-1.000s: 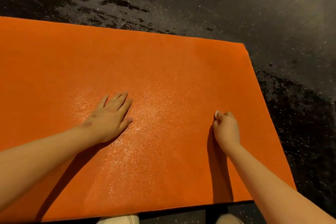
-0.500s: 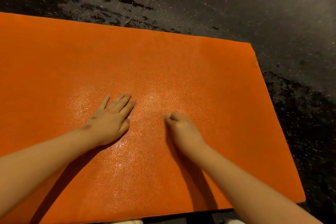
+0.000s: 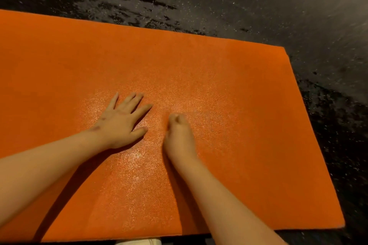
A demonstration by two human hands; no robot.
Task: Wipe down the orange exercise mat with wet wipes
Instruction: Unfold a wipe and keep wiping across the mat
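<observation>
Floor (image 3: 258, 6): dark, hard-looking, flecked all over with pale specks and mottled with blacker patches along the far side and the right; lighting is dim and warm. Item one, orange exercise mat (image 3: 229, 69): laid flat on the floor, filling most of the view, its left part running out of frame, its far right corner and near right corner both in sight, its near edge close to the bottom of the picture. Surface finely pebbled; a paler, glistening patch (it looks damp) spreads across the middle of the mat around and below both hands. Item two, left hand (image 3: 123, 121): palm down on the mat, fingers straight and fanned apart, thumb out to the side, lying within the glistening patch left of the mat's middle. Item three, right hand (image 3: 179, 135): just beside the left, apart from it by a narrow strip of mat, knuckles up, fingers curled under against the surface; whether they pinch anything cannot be told, since whatever lies beneath them is hidden. Both forearms reach in from the bottom edge and cast dark shadows on the mat. Item four, white object (image 3: 139, 241): a small sliver at the bottom edge below the mat, cut off by the frame, not identifiable.
</observation>
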